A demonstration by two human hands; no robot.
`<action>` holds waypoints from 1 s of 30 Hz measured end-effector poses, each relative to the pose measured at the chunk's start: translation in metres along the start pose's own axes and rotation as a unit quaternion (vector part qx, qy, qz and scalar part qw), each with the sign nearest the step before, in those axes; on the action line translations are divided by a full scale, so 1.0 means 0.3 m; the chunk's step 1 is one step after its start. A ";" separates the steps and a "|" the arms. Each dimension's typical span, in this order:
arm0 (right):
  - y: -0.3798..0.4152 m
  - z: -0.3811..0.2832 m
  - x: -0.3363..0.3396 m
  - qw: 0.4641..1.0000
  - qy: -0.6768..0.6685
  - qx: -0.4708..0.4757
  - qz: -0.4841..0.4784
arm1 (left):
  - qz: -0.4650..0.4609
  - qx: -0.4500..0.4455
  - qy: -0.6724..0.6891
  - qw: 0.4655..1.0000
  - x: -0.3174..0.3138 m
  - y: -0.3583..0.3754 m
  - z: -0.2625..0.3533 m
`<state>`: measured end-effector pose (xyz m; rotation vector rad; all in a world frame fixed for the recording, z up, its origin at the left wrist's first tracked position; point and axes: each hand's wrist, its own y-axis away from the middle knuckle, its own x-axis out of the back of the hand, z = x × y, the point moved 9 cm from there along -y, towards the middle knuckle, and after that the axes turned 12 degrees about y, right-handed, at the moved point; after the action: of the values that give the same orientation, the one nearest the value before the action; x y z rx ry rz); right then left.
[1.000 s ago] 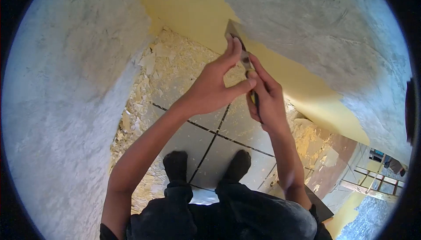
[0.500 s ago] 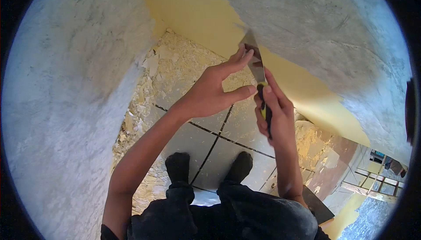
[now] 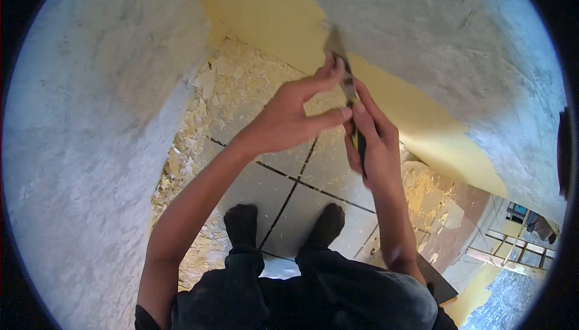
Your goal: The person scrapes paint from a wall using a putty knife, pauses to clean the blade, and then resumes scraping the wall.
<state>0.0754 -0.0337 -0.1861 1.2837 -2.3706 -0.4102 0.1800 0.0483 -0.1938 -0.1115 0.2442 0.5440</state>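
Note:
My right hand is wrapped round the black and yellow-green handle of a scraper, whose broad metal blade points up and to the left at the wall. My left hand is beside it with thumb and fingers apart. Its fingertips rest on or just against the blade, and its thumb tip is near the top of the handle. Behind the blade the wall carries a band of yellow paint with a ragged edge. Bare grey plaster lies above that band.
Peeled paint flakes cover the floor along the walls. My feet in dark socks stand on grey tiles with dark joints. A rough whitish wall rises at the left. A dark flat board and a wooden frame are at the lower right.
Both hands and the scraper have shifted slightly up and to the left. The blade is turned more edge-on, and the left fingers still lie against it.

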 end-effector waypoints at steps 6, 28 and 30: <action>-0.065 -0.001 -0.013 0.998 -0.001 0.055 -0.043 | -0.015 -0.035 -0.043 0.998 -0.032 0.002 0.006; 0.008 0.030 -0.004 1.000 -0.021 -0.013 -0.009 | -0.048 0.008 -0.084 0.995 -0.009 0.008 0.010; -0.044 0.021 -0.013 1.000 -0.009 0.005 -0.022 | -0.083 0.020 -0.113 0.990 -0.028 0.010 -0.006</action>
<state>0.0837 -0.0371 -0.1983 1.3434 -2.3661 -0.4261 0.1711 0.0465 -0.1933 -0.0300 0.0248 0.3816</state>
